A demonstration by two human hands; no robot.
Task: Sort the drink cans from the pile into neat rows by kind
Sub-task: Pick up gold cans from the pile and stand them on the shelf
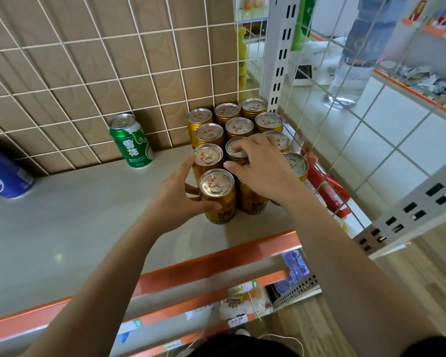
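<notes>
Several gold cans (239, 127) stand upright in tight rows at the shelf's back right corner. My left hand (183, 191) grips the frontmost gold can (218, 195) from its left side, thumb across the front and fingers behind. My right hand (260, 166) lies over the cans to the right of it, fingers spread and curled down onto their tops; the can under its palm is mostly hidden. A green can (131, 140) stands alone by the back grid. A blue can (4, 173) sits at the far left edge.
The grey shelf (88, 228) has an orange front lip (216, 261). A white wire grid (88, 73) backs it and another closes the right side. Red packets (325, 189) lie beyond the right grid. Lower shelves with goods show below.
</notes>
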